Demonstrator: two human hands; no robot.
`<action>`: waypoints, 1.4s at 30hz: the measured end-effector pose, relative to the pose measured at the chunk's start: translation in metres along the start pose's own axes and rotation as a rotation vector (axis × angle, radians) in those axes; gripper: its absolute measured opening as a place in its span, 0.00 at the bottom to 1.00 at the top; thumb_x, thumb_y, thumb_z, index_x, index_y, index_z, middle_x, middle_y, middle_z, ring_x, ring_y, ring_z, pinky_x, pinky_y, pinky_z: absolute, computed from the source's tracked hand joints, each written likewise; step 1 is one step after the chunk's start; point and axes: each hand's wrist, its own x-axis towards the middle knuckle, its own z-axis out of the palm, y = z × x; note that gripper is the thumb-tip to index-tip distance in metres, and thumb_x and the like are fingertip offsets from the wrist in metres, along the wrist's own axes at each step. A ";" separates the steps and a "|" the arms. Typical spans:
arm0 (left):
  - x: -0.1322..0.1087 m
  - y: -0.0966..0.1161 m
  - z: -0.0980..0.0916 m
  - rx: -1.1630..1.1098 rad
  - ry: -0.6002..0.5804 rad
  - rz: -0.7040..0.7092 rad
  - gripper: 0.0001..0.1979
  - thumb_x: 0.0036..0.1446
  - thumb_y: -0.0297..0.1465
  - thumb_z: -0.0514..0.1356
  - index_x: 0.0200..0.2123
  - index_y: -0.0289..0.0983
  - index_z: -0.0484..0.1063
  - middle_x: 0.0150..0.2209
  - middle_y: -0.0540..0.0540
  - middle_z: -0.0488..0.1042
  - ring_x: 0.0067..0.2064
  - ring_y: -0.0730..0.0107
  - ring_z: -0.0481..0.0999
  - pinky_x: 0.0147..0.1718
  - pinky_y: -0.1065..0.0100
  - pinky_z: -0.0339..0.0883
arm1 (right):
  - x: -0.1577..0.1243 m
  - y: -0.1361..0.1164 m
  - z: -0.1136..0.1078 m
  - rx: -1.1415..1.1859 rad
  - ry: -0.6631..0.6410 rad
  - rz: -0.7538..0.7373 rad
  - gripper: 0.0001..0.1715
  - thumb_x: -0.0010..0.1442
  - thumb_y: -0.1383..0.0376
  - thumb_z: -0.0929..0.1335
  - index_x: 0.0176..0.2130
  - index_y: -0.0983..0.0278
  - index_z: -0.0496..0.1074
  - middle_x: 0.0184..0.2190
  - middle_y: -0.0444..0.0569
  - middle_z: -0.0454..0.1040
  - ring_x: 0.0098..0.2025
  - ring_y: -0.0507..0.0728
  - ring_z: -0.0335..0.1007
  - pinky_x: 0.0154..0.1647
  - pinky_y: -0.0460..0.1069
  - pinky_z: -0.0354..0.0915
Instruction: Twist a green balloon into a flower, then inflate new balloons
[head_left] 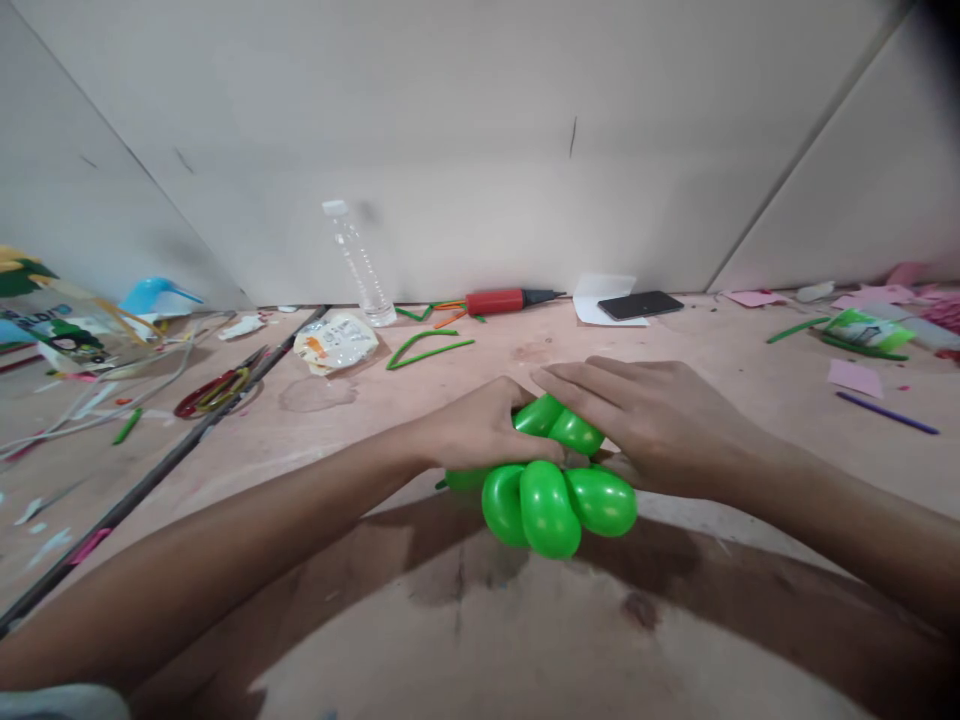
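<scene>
Balloon (551, 510): green, twisted into plump bubbles, between both hands just right of the frame's centre; whether it touches the surface (465, 640) cannot be told.
Step in hand: apparently the bubbles are being worked where they meet, at the middle of the cluster.
Next move: probably calls for a firm but gentle hold on both sides, so no twist springs loose.
Left hand (480, 425): clamped on the balloon, thumb laid across the cluster's middle, fingers curled behind; their tips are hidden.
Right hand (645, 420): fingers close together, stretched over the upper right bubbles and closed on them, thumb partly hidden below.
Upper middle of the frame: bottle (360, 270), pump (495, 302) and phone (640, 306), near the wall (465, 150).
</scene>
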 end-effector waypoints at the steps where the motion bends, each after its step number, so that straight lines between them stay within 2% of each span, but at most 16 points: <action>1: 0.000 -0.003 0.001 0.013 0.010 0.023 0.15 0.55 0.42 0.66 0.35 0.35 0.79 0.34 0.48 0.79 0.38 0.64 0.76 0.37 0.66 0.69 | 0.001 0.000 -0.001 0.007 0.034 -0.042 0.19 0.68 0.70 0.60 0.57 0.68 0.68 0.55 0.60 0.75 0.53 0.64 0.72 0.39 0.55 0.69; 3: 0.001 -0.009 0.001 0.054 0.010 0.007 0.15 0.56 0.43 0.63 0.30 0.35 0.77 0.30 0.49 0.76 0.34 0.66 0.73 0.34 0.67 0.67 | 0.002 0.001 -0.003 0.037 0.064 -0.118 0.16 0.70 0.71 0.59 0.54 0.65 0.69 0.56 0.59 0.74 0.56 0.63 0.69 0.43 0.54 0.69; 6: 0.003 -0.015 -0.001 0.093 -0.005 -0.060 0.16 0.56 0.42 0.62 0.25 0.34 0.74 0.24 0.51 0.71 0.30 0.69 0.70 0.29 0.69 0.62 | 0.002 0.005 -0.006 0.067 0.062 -0.181 0.12 0.71 0.71 0.60 0.46 0.62 0.71 0.47 0.52 0.77 0.49 0.60 0.71 0.37 0.52 0.67; 9: 0.006 -0.014 0.000 0.032 0.033 -0.003 0.10 0.53 0.37 0.66 0.33 0.35 0.77 0.34 0.50 0.77 0.38 0.66 0.74 0.36 0.69 0.66 | 0.000 0.007 -0.005 0.035 0.045 -0.159 0.10 0.69 0.72 0.62 0.44 0.61 0.72 0.42 0.50 0.78 0.44 0.59 0.70 0.33 0.52 0.62; 12: 0.009 -0.013 0.003 -0.084 0.039 0.012 0.17 0.51 0.37 0.69 0.43 0.37 0.76 0.43 0.49 0.79 0.46 0.63 0.75 0.46 0.66 0.68 | -0.001 0.007 -0.002 0.013 -0.010 -0.060 0.10 0.65 0.73 0.64 0.43 0.61 0.73 0.41 0.49 0.77 0.45 0.60 0.69 0.29 0.51 0.56; 18: 0.013 -0.020 0.009 -0.307 -0.034 -0.019 0.19 0.48 0.33 0.70 0.44 0.36 0.76 0.44 0.47 0.79 0.48 0.63 0.76 0.50 0.63 0.68 | 0.002 0.002 -0.001 0.032 -0.062 0.066 0.07 0.63 0.72 0.65 0.38 0.62 0.72 0.38 0.50 0.76 0.44 0.60 0.68 0.26 0.49 0.50; 21: 0.012 -0.023 0.009 -0.297 -0.008 -0.069 0.16 0.46 0.32 0.70 0.40 0.35 0.76 0.40 0.48 0.79 0.44 0.63 0.76 0.47 0.63 0.68 | 0.003 0.000 -0.002 0.039 -0.031 0.067 0.08 0.62 0.73 0.64 0.37 0.62 0.70 0.40 0.52 0.76 0.44 0.61 0.68 0.26 0.49 0.53; 25: 0.008 -0.019 0.009 -0.293 0.051 -0.156 0.12 0.43 0.31 0.70 0.33 0.35 0.75 0.30 0.51 0.75 0.35 0.67 0.73 0.36 0.67 0.67 | 0.003 -0.002 -0.002 0.060 0.031 0.035 0.11 0.64 0.72 0.63 0.46 0.65 0.69 0.52 0.59 0.74 0.52 0.64 0.68 0.31 0.51 0.63; 27: 0.007 -0.016 0.010 -0.255 0.044 -0.140 0.09 0.43 0.30 0.69 0.29 0.35 0.74 0.28 0.53 0.73 0.33 0.70 0.71 0.33 0.70 0.65 | 0.004 -0.002 0.000 0.092 0.026 0.013 0.13 0.65 0.70 0.63 0.50 0.66 0.68 0.53 0.60 0.74 0.52 0.64 0.69 0.32 0.51 0.65; 30: 0.007 -0.016 0.012 -0.162 0.010 -0.149 0.06 0.45 0.30 0.65 0.24 0.35 0.71 0.25 0.54 0.69 0.30 0.72 0.68 0.30 0.71 0.63 | 0.003 0.000 0.004 0.082 -0.029 -0.059 0.14 0.68 0.69 0.63 0.53 0.66 0.68 0.44 0.55 0.78 0.43 0.61 0.73 0.31 0.52 0.65; 34: 0.011 -0.019 0.011 -0.013 -0.034 -0.242 0.06 0.43 0.31 0.64 0.22 0.36 0.70 0.21 0.55 0.65 0.25 0.74 0.64 0.24 0.71 0.57 | 0.001 0.005 0.013 0.004 -0.101 -0.133 0.13 0.70 0.71 0.62 0.49 0.66 0.72 0.37 0.52 0.80 0.38 0.59 0.73 0.33 0.52 0.62; 37: 0.011 -0.010 0.007 0.137 -0.053 -0.288 0.09 0.45 0.33 0.64 0.21 0.37 0.68 0.20 0.55 0.63 0.23 0.75 0.61 0.21 0.71 0.54 | -0.001 0.008 0.016 -0.007 -0.145 -0.113 0.12 0.69 0.71 0.62 0.44 0.65 0.74 0.35 0.52 0.79 0.36 0.59 0.72 0.32 0.52 0.60; 40: 0.008 0.008 0.003 0.297 -0.039 -0.210 0.11 0.48 0.36 0.62 0.20 0.37 0.66 0.19 0.55 0.62 0.22 0.75 0.62 0.20 0.70 0.53 | -0.001 0.009 0.013 0.028 -0.192 -0.038 0.10 0.63 0.72 0.64 0.42 0.65 0.75 0.33 0.51 0.78 0.33 0.58 0.72 0.30 0.51 0.56; 42: 0.006 0.021 0.004 0.498 0.016 -0.130 0.13 0.50 0.37 0.61 0.20 0.37 0.68 0.19 0.53 0.64 0.22 0.72 0.64 0.21 0.69 0.52 | 0.001 0.009 0.006 0.097 -0.214 0.061 0.07 0.59 0.70 0.67 0.38 0.64 0.75 0.30 0.50 0.77 0.30 0.57 0.71 0.29 0.50 0.54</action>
